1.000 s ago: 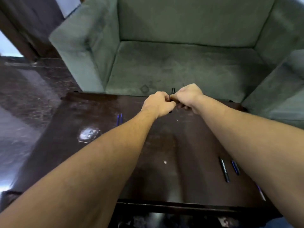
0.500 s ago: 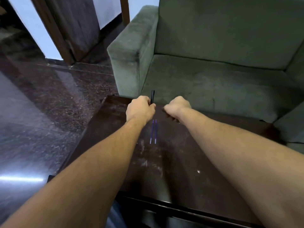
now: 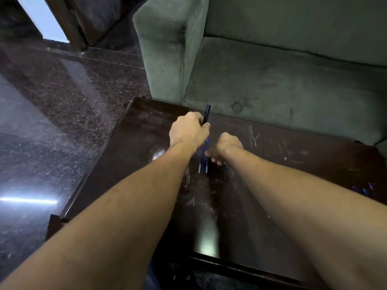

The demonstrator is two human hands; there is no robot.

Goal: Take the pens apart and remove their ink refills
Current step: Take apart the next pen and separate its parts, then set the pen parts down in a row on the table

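My left hand [image 3: 189,131] is closed around a black pen barrel [image 3: 207,113], whose upper end sticks up past my fingers over the far edge of the dark wooden table [image 3: 293,164]. Two thin blue ink refills [image 3: 203,162] lie side by side on the table just below that hand. My right hand [image 3: 227,146] hovers low next to them, fingers curled down, fingertips beside the right refill. Anything it holds is hidden by the fingers.
Blurred blue pen parts [image 3: 363,189] lie near the table's right side. A green sofa [image 3: 282,80] stands right behind the table. Dark polished stone floor [image 3: 52,122] lies off the table's left edge. The tabletop is scratched and glossy.
My hands have come apart: the left keeps the black barrel upright, the right has dropped toward the two blue refills. My view has swung left, so the refills now lie between my hands.
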